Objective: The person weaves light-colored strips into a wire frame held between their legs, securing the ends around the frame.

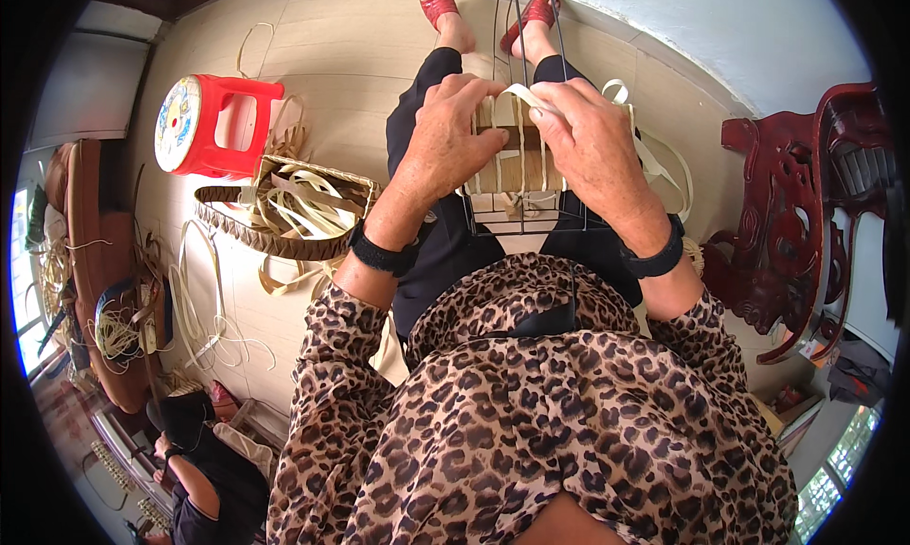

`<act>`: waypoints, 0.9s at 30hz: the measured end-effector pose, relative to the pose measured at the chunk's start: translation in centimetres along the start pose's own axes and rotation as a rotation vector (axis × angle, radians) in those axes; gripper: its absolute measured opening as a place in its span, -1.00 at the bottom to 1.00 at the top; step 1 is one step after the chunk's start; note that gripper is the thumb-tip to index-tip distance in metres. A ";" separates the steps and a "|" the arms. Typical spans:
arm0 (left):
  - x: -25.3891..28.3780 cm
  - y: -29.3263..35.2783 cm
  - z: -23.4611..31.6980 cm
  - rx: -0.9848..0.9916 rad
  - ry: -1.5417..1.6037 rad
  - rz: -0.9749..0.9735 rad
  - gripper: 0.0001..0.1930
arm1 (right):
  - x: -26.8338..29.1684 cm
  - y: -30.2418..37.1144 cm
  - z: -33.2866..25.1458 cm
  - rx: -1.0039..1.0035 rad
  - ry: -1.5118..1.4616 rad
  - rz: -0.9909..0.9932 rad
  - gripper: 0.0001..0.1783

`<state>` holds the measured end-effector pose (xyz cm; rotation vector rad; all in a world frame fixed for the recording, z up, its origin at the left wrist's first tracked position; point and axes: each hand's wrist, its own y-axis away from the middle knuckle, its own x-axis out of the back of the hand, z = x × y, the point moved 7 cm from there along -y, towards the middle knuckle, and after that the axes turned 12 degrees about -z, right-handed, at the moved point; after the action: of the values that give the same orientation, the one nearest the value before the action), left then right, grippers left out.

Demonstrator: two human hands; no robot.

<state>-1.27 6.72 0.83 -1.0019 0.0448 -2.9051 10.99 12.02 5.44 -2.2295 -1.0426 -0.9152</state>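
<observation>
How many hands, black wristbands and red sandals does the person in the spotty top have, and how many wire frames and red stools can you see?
Left hand and right hand: 2
Black wristbands: 2
Red sandals: 2
Wire frame: 1
Red stool: 1
Total: 8

Wire frame (517, 232): was before my belly, between my legs. My left hand (450, 133) was at its left side, my right hand (588, 133) at its right; a strip (519, 91) ran between them. Basket (284, 247): lay left of me on the floor (341, 52), strips (308, 204) in it. Stool (180, 126): was beyond, farther left. Chair (782, 223): stood to my right. Another person (218, 479): was behind, leftward.
</observation>
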 end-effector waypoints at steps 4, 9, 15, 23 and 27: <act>0.1 0.1 0.1 -0.045 -0.081 0.030 -0.52 | -0.6 -0.3 -0.4 0.008 0.001 0.034 -0.85; 0.3 -0.2 0.2 -0.078 -0.119 0.004 -0.49 | -1.3 -0.7 -1.0 -0.009 0.137 0.106 -0.77; 0.4 -0.6 0.2 -0.068 -0.034 -0.081 -0.44 | -1.7 -0.3 -0.8 -0.073 0.161 0.083 -0.78; 0.3 -0.9 0.4 -0.080 -0.010 -0.116 -0.49 | -0.7 -0.2 -2.0 0.011 0.489 0.151 -0.89; 0.2 -0.8 0.4 -0.117 -0.032 -0.096 -0.48 | -0.8 -0.6 -1.4 -0.054 0.410 0.041 -0.91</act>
<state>-1.27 7.49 1.32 -1.0979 0.1710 -3.0022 9.62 11.04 5.89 -1.9771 -0.7859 -1.3238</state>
